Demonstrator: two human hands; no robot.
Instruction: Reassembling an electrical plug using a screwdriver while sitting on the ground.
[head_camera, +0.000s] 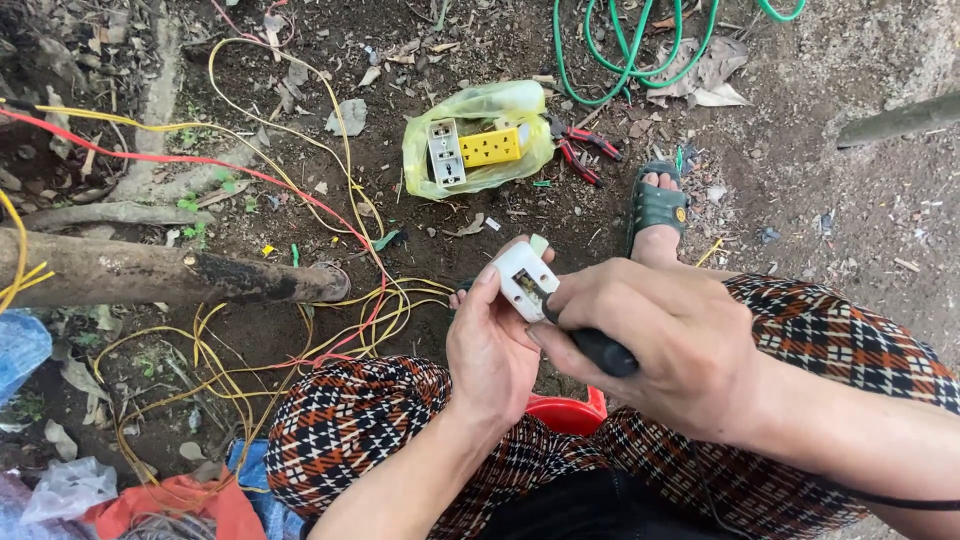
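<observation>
The left hand (492, 350) is closed around a white socket (525, 281) held above the knees, while the right hand (665, 345) grips a black-handled screwdriver (600, 350) with its tip at the socket, yellow wires (250, 360) lying nearby.

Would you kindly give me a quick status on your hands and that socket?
Left hand grips white socket. Right hand grips black-handled tool, tip at socket. Wires on ground beyond, nothing blocking.
</observation>
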